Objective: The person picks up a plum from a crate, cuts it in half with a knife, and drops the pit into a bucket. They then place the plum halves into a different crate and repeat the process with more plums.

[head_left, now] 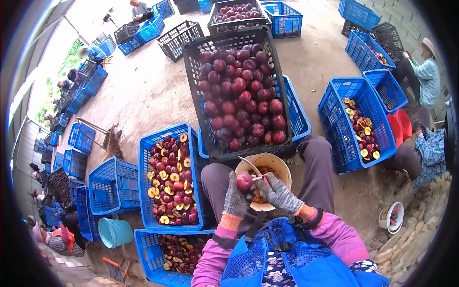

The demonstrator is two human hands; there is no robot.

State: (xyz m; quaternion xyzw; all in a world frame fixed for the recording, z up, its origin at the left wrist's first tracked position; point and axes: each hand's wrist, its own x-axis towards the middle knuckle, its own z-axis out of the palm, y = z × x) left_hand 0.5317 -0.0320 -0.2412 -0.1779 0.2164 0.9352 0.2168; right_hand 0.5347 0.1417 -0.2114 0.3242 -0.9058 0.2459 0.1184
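Both of my hands wear grey knitted gloves. My left hand (237, 195) is closed around a dark red plum (244, 181). My right hand (279, 191) grips a curved metal tool (251, 165), whose lower part lies against the plum's right side; its handle is mostly hidden by the fingers. Beneath both hands, between the knees, stands a round cream bucket (282, 171) with orange-brown scraps inside. Ahead, a black crate (190, 71) full of whole plums rests on a blue crate (299, 117). To the left is a blue crate (143, 191) of cut plums showing yellow flesh.
Another blue crate (148, 260) of cut plums sits at the lower left, near a turquoise bucket (114, 233). On the right are a blue crate (339, 143) of cut plums, a white bucket (384, 217) and seated people. More crates and people line the left side.
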